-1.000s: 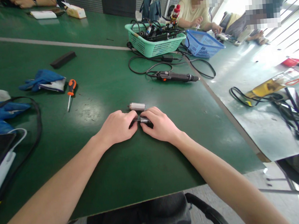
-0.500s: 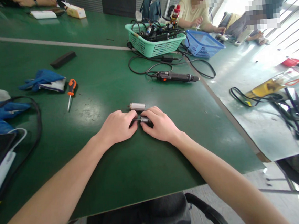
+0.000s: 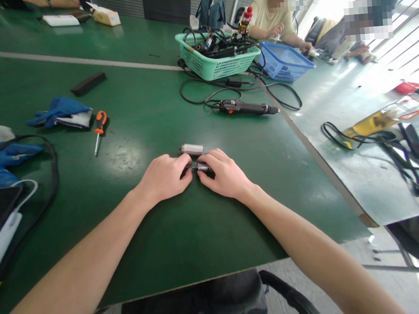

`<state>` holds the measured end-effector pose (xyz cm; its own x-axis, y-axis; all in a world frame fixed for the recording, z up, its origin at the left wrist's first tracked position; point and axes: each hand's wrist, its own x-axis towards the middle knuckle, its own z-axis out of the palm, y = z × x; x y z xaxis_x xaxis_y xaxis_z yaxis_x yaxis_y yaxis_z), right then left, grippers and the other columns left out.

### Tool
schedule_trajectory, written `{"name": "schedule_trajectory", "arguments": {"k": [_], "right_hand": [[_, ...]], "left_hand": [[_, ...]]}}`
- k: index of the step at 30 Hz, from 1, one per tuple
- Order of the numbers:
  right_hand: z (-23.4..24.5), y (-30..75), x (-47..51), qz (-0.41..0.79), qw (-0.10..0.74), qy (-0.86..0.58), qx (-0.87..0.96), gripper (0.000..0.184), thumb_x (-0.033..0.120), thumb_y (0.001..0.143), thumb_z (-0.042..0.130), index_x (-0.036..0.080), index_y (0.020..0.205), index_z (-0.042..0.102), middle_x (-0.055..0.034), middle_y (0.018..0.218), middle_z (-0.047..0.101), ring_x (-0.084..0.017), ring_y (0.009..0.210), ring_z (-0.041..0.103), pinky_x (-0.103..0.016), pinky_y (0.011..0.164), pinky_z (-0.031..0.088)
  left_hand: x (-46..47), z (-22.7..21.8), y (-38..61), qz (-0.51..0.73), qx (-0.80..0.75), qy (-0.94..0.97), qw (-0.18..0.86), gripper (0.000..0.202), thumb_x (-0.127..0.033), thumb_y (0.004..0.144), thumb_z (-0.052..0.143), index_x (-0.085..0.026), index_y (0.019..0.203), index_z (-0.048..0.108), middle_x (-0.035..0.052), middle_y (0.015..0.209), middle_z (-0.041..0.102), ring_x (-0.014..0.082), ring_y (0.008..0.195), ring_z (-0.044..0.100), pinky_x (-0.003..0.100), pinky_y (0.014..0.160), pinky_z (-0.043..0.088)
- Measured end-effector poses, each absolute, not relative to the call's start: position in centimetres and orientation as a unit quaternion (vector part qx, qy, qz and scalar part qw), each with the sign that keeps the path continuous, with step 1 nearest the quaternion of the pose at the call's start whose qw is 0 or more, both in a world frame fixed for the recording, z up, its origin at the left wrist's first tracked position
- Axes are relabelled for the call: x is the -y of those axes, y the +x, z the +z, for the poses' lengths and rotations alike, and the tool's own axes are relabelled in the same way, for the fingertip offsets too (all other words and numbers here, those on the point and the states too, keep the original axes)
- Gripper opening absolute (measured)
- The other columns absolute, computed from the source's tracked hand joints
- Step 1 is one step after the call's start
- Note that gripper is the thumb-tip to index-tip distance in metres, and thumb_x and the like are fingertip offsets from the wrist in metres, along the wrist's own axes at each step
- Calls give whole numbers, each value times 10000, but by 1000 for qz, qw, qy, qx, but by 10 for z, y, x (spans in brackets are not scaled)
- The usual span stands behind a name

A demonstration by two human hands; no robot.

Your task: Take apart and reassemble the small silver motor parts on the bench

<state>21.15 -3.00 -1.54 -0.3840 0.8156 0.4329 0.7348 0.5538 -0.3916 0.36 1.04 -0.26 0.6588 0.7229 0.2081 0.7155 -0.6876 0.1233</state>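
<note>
My left hand [image 3: 163, 176] and my right hand [image 3: 224, 174] rest on the green table [image 3: 164, 228], fingertips meeting. Both are closed around a small dark metal cylindrical part [image 3: 202, 167] held between them; most of it is hidden by the fingers. Just beyond the fingertips a short silver cylinder [image 3: 192, 149] lies on its side on the table, touching neither hand as far as I can see.
An orange-handled screwdriver [image 3: 99, 129], blue gloves [image 3: 59, 111] and a black block [image 3: 88, 83] lie at left. A corded electric screwdriver [image 3: 247, 107] lies ahead, behind it a green basket [image 3: 216, 55] of cables and a blue basket [image 3: 282, 60]. Two people sit far right.
</note>
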Motion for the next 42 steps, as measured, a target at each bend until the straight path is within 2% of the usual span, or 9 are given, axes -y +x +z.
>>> {"name": "schedule_trajectory", "arguments": {"k": [12,23,28,31,34,37,42], "right_hand": [[-15,212,30,65,292,-467,832,180,241,923,580,192,1093,617,-103,1023,653,-264,983,581,-404,907,520],[-15,211,30,73,292,-471,829,183,240,921,583,193,1093,625,-105,1034,662,-267,996,591,-411,917,522],[-13,211,31,78,287,-464,834,245,226,926,577,201,1167,610,-107,1086,657,-273,1040,582,-423,945,520],[-9,213,33,64,255,-439,859,293,221,962,543,195,1250,586,-118,1171,641,-277,1096,562,-435,987,505],[-4,214,35,29,195,-422,885,309,211,1022,438,197,1292,588,-134,1239,617,-274,1109,546,-440,976,505],[2,213,38,-5,141,-429,892,330,217,1046,382,219,1285,611,-136,1236,606,-271,1083,544,-436,933,517],[12,225,41,-24,86,-447,890,339,208,1039,385,205,1297,605,-139,1183,616,-272,1075,553,-410,909,524]], "left_hand": [[-12,-4,4,121,-389,913,15,202,-333,918,473,-214,930,636,39,765,700,237,684,635,346,652,425],[-12,-5,3,112,-381,918,19,228,-343,945,471,-216,966,659,39,782,706,240,705,642,345,661,429],[-13,-3,3,103,-363,926,17,266,-359,981,447,-211,987,669,50,812,714,238,717,646,339,666,428],[-14,-4,2,102,-360,927,12,291,-373,999,435,-201,992,670,60,824,720,239,725,652,337,666,430],[-14,-6,2,106,-380,919,8,279,-394,994,463,-200,990,663,58,819,724,244,725,660,334,650,425],[-13,-7,2,109,-397,911,15,260,-416,977,506,-205,1008,655,52,823,731,245,728,672,330,644,425],[-12,-3,3,102,-397,912,23,314,-486,977,505,-209,1026,644,51,841,742,248,740,683,334,658,435]]}}
